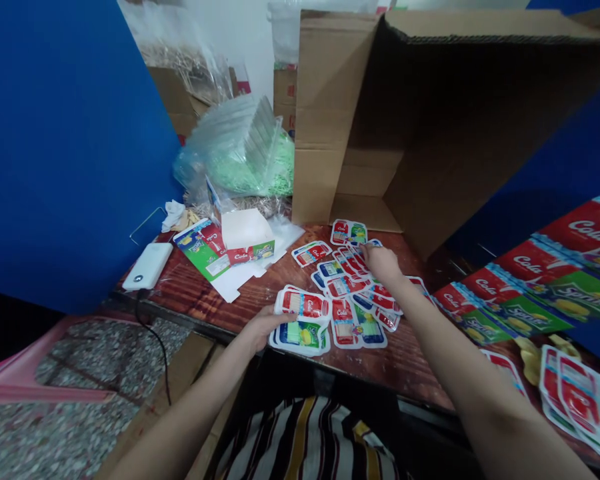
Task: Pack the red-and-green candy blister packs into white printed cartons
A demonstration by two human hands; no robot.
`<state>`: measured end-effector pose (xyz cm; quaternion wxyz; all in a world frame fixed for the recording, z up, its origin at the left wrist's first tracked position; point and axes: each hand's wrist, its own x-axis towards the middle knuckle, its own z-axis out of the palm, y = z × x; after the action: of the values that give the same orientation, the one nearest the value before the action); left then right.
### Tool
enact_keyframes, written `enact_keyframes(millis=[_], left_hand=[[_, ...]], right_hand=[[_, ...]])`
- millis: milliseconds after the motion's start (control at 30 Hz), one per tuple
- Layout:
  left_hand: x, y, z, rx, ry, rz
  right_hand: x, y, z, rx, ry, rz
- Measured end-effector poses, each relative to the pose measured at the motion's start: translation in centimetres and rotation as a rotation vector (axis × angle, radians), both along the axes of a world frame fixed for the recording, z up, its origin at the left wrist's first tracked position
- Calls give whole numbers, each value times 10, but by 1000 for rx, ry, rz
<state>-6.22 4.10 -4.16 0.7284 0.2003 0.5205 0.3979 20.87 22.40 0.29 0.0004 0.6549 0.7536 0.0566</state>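
Note:
My left hand [267, 325] is closed on a small stack of flat, sealed packs [303, 319] with red Cola and green printing, at the table's front edge. Farther out, my right hand [381, 262] reaches into a loose spread of similar packs [347, 285], its fingers bent down at a red Cola pack [353, 260]. Those fingertips are partly hidden, so I cannot tell whether they grip it. Between my hands lies a red and blue double pack [357, 325]. Single packs [311, 253] lie beyond the spread.
A large open cardboard box [325, 120] stands on its side at the back. At left are an unfolded Cola and Sprite carton [247, 243] and a white power bank [148, 265] with a cable. Printed cartons [525, 267] and more packs [580, 397] sit at right.

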Motion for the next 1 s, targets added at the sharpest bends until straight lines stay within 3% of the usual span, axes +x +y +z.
enact_keyframes(millis=[333,567,667,833,1000], left_hand=[[-1,1,-1,39,-16,-8],[-1,2,0,13,-26,8],[-2,1,-4,53,-60,-10],[-2,2,-8,72,-63,-16],[-1,2,-5,93,-65,-8]], right_hand=[[-28,40,15,80,58,26],[-62,20,27,101,119,314],[-71,16,32,37,141,487],[-83,24,16,-180,132,806],[-90,44,-7,-357,164,911]])
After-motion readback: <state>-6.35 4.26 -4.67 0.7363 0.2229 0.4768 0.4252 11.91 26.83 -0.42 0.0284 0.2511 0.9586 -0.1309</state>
